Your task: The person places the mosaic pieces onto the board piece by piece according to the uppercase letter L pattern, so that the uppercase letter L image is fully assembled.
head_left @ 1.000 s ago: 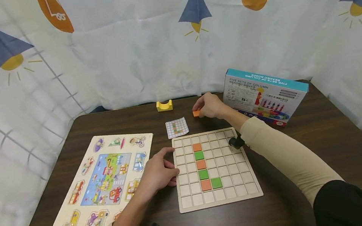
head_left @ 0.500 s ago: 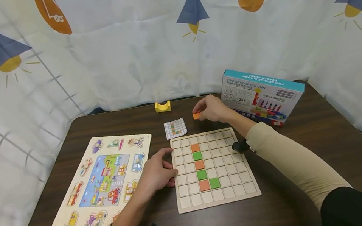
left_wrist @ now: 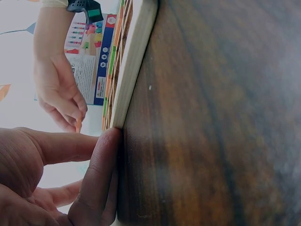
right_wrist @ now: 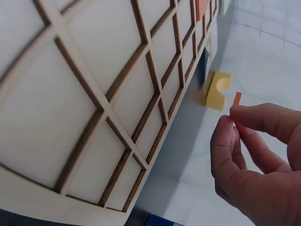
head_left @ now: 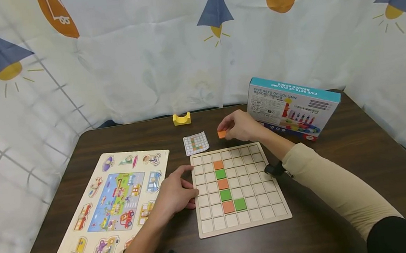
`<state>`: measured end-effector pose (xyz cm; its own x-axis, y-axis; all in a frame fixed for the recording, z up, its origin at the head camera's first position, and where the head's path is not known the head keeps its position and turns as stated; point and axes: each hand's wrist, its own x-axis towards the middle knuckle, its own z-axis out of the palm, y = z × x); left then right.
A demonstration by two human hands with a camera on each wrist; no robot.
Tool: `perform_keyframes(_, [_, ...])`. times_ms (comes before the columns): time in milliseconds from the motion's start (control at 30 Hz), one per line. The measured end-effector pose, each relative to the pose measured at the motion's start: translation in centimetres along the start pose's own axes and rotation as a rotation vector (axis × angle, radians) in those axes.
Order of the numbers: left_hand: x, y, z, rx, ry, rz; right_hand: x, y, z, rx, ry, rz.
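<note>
My right hand (head_left: pixel 244 126) pinches an orange square tile (head_left: pixel 221 134) between thumb and fingers, beyond the far edge of the wooden grid board (head_left: pixel 268 212). In the right wrist view the tile (right_wrist: pixel 237 99) is seen edge-on at the fingertips. Several orange and green tiles sit in the board's cells. They alternate down one column, and a green tile (head_left: pixel 240 204) lies beside the lowest orange one (head_left: pixel 228 207). At the board's left edge, my left hand (head_left: pixel 175 193) touches the rim with its extended fingers; the left wrist view shows fingertips against the board's side (left_wrist: pixel 134 66).
A small printed pattern card (head_left: pixel 195 143) lies behind the board. Farther back stands a yellow notched block (head_left: pixel 182 119). A cardboard box (head_left: pixel 293 108) stands at the back right. On the left lies a wooden picture puzzle (head_left: pixel 111 207). A curtain (head_left: pixel 156 64) hangs behind the table.
My right hand has moved slightly toward the board with the orange tile, which now appears raised off the table. The left hand stays at the board's edge.
</note>
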<state>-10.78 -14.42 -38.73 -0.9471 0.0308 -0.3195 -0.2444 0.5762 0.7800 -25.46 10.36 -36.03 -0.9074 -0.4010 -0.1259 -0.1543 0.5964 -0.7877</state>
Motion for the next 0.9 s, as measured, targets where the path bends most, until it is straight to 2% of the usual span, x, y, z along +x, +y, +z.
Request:
perform_keyframes(433, [0.0,-0.1,0.0,0.002,0.005,0.014,-2.5,0.0,0.2,0.004,-0.013,-0.013])
perform_keyframes(900, [0.0,-0.2,0.0,0.001,0.011,0.021,-5.6,-0.1,0.2,-0.053,-0.012,-0.026])
